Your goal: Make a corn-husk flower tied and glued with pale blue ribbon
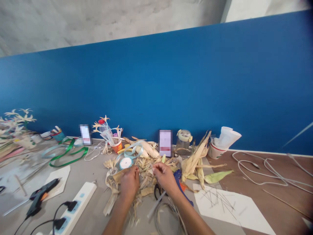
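Observation:
My left hand point(130, 180) hovers over a heap of dried corn husk pieces point(146, 178), its fingers curled together and pointing away from me. Opposite it, my right hand point(163, 173) has thumb and fingertips pinched. Whatever lies in either pinch is too small or hidden to make out. Just past the left hand is a spool of pale blue ribbon point(126, 163). Black scissor handles point(157, 192) show beside my right wrist, near a translucent stick point(156, 205). A blue and orange tool point(177, 178) is partly covered by my right forearm.
A power strip point(77, 204) and a black glue gun point(40, 195) lie left. Behind the heap stand a phone point(165, 143), a glass jar point(183, 142) and a cup of husk flowers point(116, 146). Right are husks point(195, 163), wires on paper point(220, 202) and white cables point(259, 176).

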